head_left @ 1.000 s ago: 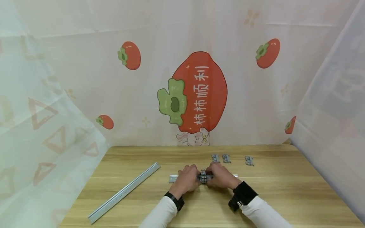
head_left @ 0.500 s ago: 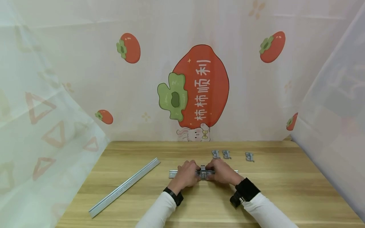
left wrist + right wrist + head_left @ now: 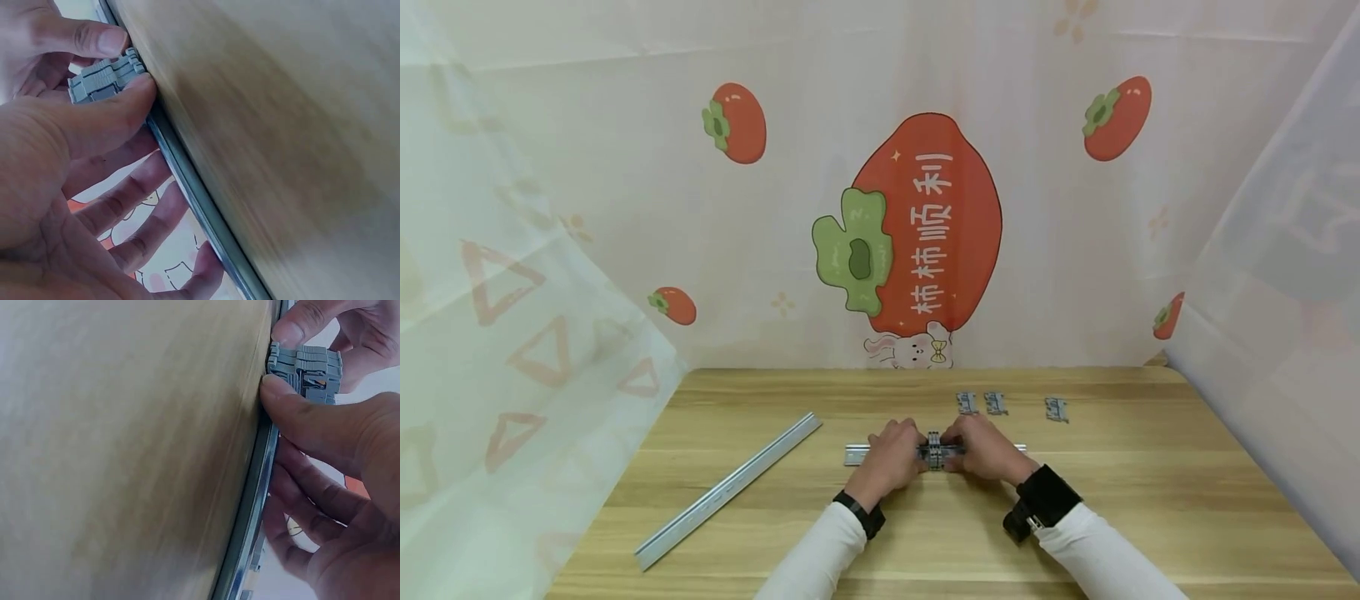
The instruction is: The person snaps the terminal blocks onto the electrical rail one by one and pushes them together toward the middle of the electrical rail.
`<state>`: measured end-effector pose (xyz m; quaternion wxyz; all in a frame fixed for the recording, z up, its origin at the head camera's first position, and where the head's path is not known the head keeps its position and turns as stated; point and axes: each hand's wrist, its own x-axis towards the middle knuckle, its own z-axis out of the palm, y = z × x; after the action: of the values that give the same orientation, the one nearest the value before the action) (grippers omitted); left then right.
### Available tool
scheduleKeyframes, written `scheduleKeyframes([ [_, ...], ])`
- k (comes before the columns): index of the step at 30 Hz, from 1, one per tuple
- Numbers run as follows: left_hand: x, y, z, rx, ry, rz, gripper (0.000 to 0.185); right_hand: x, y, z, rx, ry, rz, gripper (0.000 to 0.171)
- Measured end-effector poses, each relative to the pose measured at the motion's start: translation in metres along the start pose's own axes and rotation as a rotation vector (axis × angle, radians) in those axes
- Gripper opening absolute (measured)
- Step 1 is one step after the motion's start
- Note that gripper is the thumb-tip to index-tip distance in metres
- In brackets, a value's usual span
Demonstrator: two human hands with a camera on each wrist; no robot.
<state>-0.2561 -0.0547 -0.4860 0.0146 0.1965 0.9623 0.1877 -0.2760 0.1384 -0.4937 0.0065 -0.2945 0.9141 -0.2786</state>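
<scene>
Both hands meet at mid-table: the left hand (image 3: 891, 457) and the right hand (image 3: 987, 451) each pinch, with thumb and curled fingers, a small stack of grey clips (image 3: 934, 449) seated on the short metal rail (image 3: 856, 454) between them. That stack looks mounted already. Three more clips (image 3: 994, 403) lie loose just beyond the right hand, apparently left to fit. A longer rail (image 3: 727, 490) rests untouched, well to the left.
</scene>
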Motion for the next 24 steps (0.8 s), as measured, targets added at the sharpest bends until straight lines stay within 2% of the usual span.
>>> scheduleKeyframes([
  [7, 0.0008, 0.0037, 0.0021, 0.045, 0.005, -0.005, 0.025, -0.0005, 0.0004, 0.0017, 0.017, 0.037, 0.035, 0.027],
  [17, 0.0019, 0.0070, 0.0029, 0.090, 0.007, -0.005, 0.021, -0.0012, -0.0016, 0.0012, 0.004, 0.054, 0.030, 0.026],
  [21, 0.0011, 0.0066, 0.0012, 0.082, -0.009, -0.005, 0.023, -0.0024, -0.0018, 0.0000, 0.018, 0.045, 0.025, 0.027],
  [24, -0.0001, 0.0055, -0.0010, 0.037, -0.029, -0.008, 0.029, -0.0034, -0.0008, -0.0002, 0.019, 0.036, 0.022, 0.027],
])
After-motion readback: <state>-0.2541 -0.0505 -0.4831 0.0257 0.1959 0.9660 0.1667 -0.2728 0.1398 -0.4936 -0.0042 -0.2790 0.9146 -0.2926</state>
